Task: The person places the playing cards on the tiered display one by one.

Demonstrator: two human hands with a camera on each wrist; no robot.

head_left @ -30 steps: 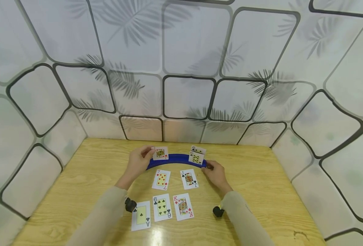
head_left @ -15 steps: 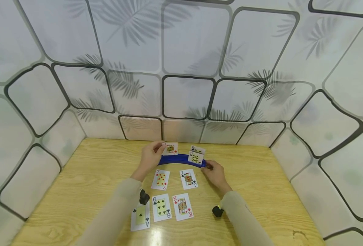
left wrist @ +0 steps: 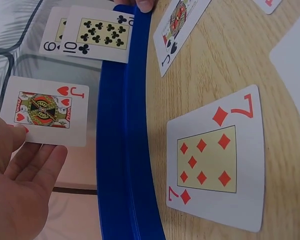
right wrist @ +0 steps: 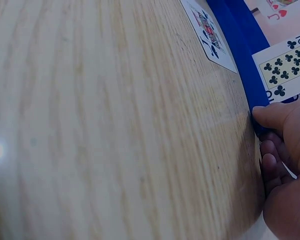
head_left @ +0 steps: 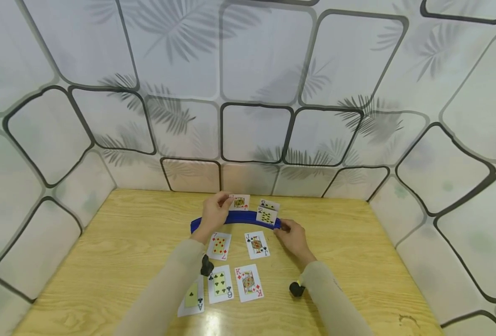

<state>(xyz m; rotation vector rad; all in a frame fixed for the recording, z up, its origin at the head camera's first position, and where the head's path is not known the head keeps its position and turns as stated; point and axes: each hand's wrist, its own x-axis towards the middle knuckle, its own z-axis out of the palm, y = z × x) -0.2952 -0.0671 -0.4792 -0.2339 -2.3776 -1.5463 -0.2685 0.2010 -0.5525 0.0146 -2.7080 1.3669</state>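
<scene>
My left hand [head_left: 215, 213] pinches a jack of hearts [left wrist: 50, 112] by its left edge between thumb and fingers. The card stands upright above the middle of a curved blue card holder [head_left: 241, 217]. My right hand [head_left: 293, 237] grips the holder's right end, thumb on the front side and fingers curled behind. Close to that hand, a ten of clubs [head_left: 266, 216] stands in the holder. It covers most of another black-suited card [head_left: 269, 204] behind it.
Face up before the holder lie a seven of diamonds [head_left: 219, 246] and a jack of spades [head_left: 256, 244]. Nearer me are an ace of clubs [head_left: 192, 298], partly behind my left sleeve, a six of clubs [head_left: 220, 283] and a king of diamonds [head_left: 249, 283]. A patterned wall [head_left: 248, 177] rises behind the table.
My left hand has carried the jack of hearts rightward along the holder, uncovering the holder's left end. The right hand keeps its place.
</scene>
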